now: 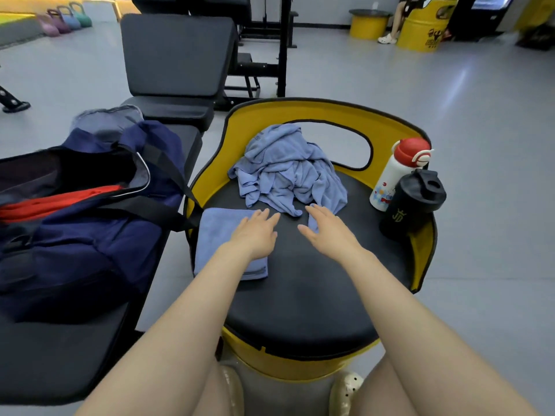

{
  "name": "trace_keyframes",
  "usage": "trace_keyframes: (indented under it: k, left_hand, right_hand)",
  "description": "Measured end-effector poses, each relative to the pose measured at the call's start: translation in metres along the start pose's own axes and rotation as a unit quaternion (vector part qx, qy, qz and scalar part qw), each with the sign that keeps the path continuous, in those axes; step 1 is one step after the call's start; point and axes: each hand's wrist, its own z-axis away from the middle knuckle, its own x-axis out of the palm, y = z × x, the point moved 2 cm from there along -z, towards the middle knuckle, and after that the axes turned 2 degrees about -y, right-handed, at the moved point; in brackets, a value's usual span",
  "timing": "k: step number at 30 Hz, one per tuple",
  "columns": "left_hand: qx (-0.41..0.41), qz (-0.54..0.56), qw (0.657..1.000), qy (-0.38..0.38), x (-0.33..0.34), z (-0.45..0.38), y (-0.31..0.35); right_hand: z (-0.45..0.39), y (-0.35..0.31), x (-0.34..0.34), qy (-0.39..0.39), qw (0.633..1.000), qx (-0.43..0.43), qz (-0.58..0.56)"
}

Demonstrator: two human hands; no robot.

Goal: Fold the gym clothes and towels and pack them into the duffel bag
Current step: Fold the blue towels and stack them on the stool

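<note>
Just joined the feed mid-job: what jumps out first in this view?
A crumpled blue towel heaped at the back of the yellow-rimmed black seat, with both open hands, left hand and right hand, reaching toward it. A folded blue towel lies at the seat's left edge; the open navy duffel bag sits on the bench to the left, red cloth inside.

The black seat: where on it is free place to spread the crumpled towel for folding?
The near half of the black seat is bare, bordered by the folded towel on the left, the crumpled towel behind, and the yellow rim on the right. The right rear is crowded: white bottle and black shaker.
</note>
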Motion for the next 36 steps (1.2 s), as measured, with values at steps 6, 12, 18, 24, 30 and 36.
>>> trace_keyframes:
  k: [6,12,18,24,30,36]
  left_hand:
    - [0.016,-0.006,1.000,-0.009,0.027,-0.047,0.011]
    - [0.035,0.006,0.999,-0.001,0.033,-0.076,0.020]
    - [0.032,0.036,0.999,-0.002,0.036,-0.082,0.032]
    - [0.015,0.105,0.994,-0.013,0.044,-0.090,0.043]
    - [0.015,0.096,0.995,-0.025,0.044,-0.087,0.044]
    - [0.066,0.180,0.981,0.032,0.030,-0.078,0.035]
  right_hand:
    - [-0.026,0.038,0.019,-0.001,0.998,0.056,-0.012]
    - [-0.046,0.060,0.026,0.018,0.996,0.077,0.030]
    - [-0.055,0.063,0.045,0.047,0.987,0.051,0.148]
    - [-0.052,0.066,0.040,0.036,0.992,0.064,0.103]
    - [-0.045,0.060,0.042,0.029,0.990,0.043,0.130]
    - [-0.037,0.035,0.003,0.070,0.972,0.035,-0.223]
